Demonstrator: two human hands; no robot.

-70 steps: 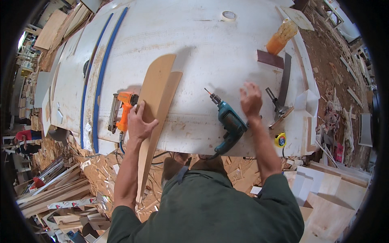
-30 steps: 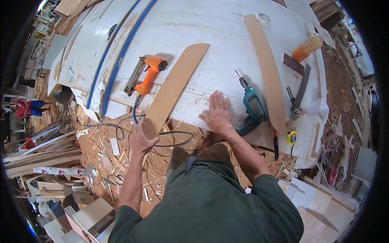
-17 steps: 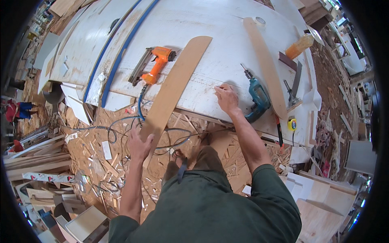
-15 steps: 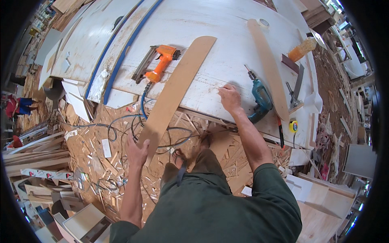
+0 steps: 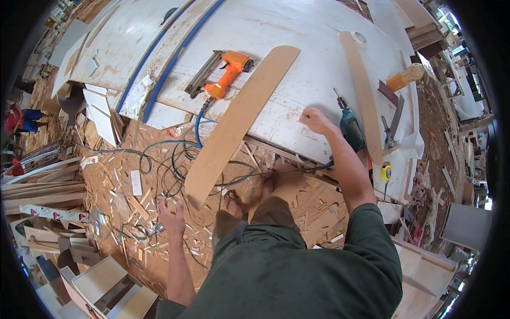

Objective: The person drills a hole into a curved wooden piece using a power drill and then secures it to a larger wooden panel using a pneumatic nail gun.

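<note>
Head view, only angle going: long tan plywood strip with rounded ends [image 5: 236,125] now lies diagonally on the big white worktable [image 5: 297,32], far end up on the top, near end sticking out past the table's near edge over the chip-covered floor [image 5: 122,191]. Half a second ago the left hand was on that near end; now the left hand [image 5: 171,217] hangs just below it, fingers spread, holding nothing and not touching the wood. So the strip looks let go and sits on its own, balanced on the edge.

Right hand [image 5: 316,119] is planted on the tabletop, empty as far as I can tell, just left of the teal corded drill [image 5: 351,127]. It's barely shifted in that time.

Right of the drill lies a second, narrower tan wooden strip [image 5: 361,90]. Left of the wide strip sits the orange nail gun [image 5: 223,74], its blue hose [image 5: 197,127] dropping into a tangle of black cables on the floor. A yellow tape measure [image 5: 386,171] sits at the table's near right corner.
</note>
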